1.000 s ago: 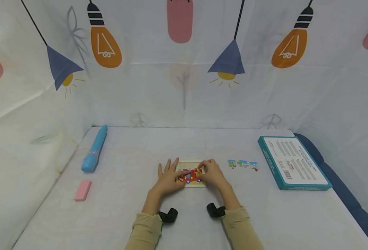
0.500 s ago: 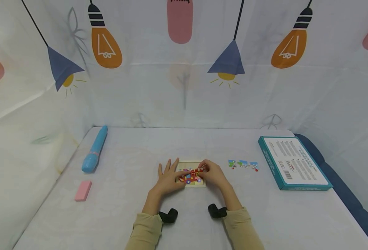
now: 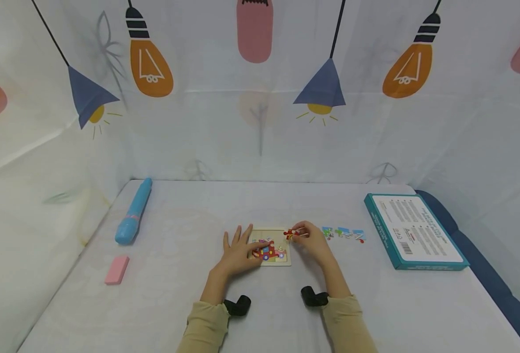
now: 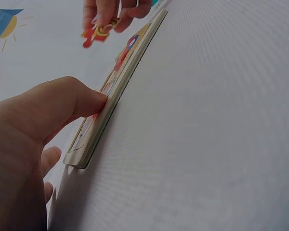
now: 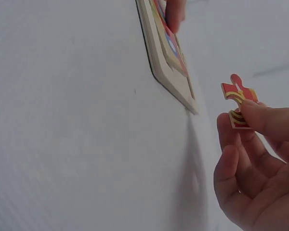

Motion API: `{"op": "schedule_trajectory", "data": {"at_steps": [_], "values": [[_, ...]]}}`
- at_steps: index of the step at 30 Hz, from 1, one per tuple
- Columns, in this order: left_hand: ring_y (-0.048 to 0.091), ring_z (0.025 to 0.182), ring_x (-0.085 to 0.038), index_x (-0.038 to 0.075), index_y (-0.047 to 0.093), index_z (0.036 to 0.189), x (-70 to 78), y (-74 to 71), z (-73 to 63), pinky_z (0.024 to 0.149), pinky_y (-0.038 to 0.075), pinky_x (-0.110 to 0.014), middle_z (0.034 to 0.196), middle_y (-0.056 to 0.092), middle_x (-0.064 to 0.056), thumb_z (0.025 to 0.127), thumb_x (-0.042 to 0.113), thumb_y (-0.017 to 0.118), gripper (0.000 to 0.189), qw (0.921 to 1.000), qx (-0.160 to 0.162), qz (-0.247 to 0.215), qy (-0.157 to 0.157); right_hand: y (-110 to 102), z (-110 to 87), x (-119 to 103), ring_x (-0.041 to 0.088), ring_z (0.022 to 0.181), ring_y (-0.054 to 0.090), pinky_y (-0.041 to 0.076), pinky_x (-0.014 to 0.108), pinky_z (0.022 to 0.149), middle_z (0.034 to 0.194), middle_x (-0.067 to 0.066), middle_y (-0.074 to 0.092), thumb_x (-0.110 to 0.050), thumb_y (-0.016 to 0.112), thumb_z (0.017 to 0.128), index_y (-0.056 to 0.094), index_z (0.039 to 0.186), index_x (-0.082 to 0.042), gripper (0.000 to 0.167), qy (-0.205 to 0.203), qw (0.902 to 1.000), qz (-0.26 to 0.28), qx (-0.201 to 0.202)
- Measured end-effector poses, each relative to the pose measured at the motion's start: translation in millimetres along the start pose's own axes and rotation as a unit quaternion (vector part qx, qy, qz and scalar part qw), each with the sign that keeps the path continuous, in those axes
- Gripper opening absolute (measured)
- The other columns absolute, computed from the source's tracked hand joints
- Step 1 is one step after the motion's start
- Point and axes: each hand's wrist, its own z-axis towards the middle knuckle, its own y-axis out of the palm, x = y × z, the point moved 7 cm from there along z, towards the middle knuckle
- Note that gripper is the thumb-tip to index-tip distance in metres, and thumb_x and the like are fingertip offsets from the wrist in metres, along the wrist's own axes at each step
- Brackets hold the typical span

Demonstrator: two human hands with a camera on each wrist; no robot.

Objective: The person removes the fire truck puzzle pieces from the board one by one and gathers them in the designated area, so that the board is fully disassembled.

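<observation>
A small wooden puzzle board [image 3: 274, 263] lies on the table with a red vehicle picture in its frame. My left hand [image 3: 237, 253] rests on the board's left part, fingers spread, its thumb [image 4: 89, 100] pressing the near edge. Just off the board's upper right corner, my right hand [image 3: 314, 243] pinches a red and yellow puzzle piece [image 5: 239, 94] between thumb and fingers, held up in the air. Part of the picture is hidden under the left hand.
Several loose puzzle pieces [image 3: 343, 232] lie in a row right of the right hand. Farther right is a teal box [image 3: 414, 230]. At the left are a blue microphone-shaped object [image 3: 134, 212] and a pink block [image 3: 117, 269].
My right hand has lifted the red and yellow piece from the board and moved right with it, baring the spot beneath. The left hand stays in place.
</observation>
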Motion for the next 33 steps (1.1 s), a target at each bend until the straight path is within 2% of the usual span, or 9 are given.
{"op": "schedule_trajectory", "data": {"at_steps": [3, 6, 15, 22, 33], "values": [[0.005, 0.14, -0.039, 0.031, 0.062, 0.121, -0.1, 0.6, 0.2, 0.103, -0.008, -0.064, 0.153, 0.018, -0.011, 0.077, 0.032, 0.063, 0.045, 1.0, 0.002, -0.001, -0.001, -11.1, 1.7, 11.0, 0.024, 0.09, 0.057, 0.049, 0.03, 0.071, 0.103, 0.013, 0.058, -0.006, 0.062, 0.085, 0.06, 0.105, -0.006, 0.02, 0.036, 0.9993, 0.006, 0.011], [0.005, 0.14, -0.039, 0.031, 0.062, 0.121, 0.2, 0.1, -0.2, 0.103, -0.008, -0.064, 0.153, 0.019, -0.01, 0.077, 0.032, 0.063, 0.044, 1.0, 0.002, -0.005, -0.002, -24.2, 0.1, 17.3, 0.023, 0.089, 0.057, 0.049, 0.029, 0.072, 0.106, 0.016, 0.057, -0.007, 0.06, 0.087, 0.059, 0.111, -0.003, 0.024, 0.053, 0.9983, 0.005, 0.025], [0.004, 0.14, -0.039, 0.03, 0.062, 0.122, 1.1, -1.3, -0.6, 0.103, -0.009, -0.063, 0.153, 0.018, -0.011, 0.078, 0.033, 0.064, 0.044, 0.9999, 0.001, -0.012, 0.001, -64.1, -8.4, 36.9, 0.015, 0.082, 0.062, 0.051, 0.023, 0.073, 0.105, 0.018, 0.06, -0.013, 0.061, 0.089, 0.055, 0.121, -0.001, 0.035, 0.082, 0.9942, 0.023, 0.065], [0.005, 0.14, -0.039, 0.03, 0.062, 0.122, 1.3, -0.4, -1.1, 0.103, -0.009, -0.063, 0.153, 0.019, -0.011, 0.077, 0.033, 0.065, 0.045, 0.9999, 0.0, -0.013, 0.0, -81.1, -15.3, 51.9, 0.006, 0.072, 0.063, 0.051, 0.017, 0.064, 0.1, 0.017, 0.065, -0.016, 0.063, 0.088, 0.054, 0.119, 0.001, 0.037, 0.104, 0.9889, 0.041, 0.098], [0.005, 0.14, -0.039, 0.029, 0.061, 0.123, 0.7, -0.6, -0.8, 0.103, -0.009, -0.064, 0.153, 0.019, -0.011, 0.078, 0.034, 0.064, 0.045, 0.9999, 0.001, -0.014, 0.008, -102.6, -30.7, 67.6, 0.027, 0.093, 0.056, 0.049, 0.021, 0.067, 0.109, 0.022, 0.058, -0.015, 0.064, 0.085, 0.052, 0.121, -0.002, 0.04, 0.143, 0.9804, -0.028, 0.133]]}}
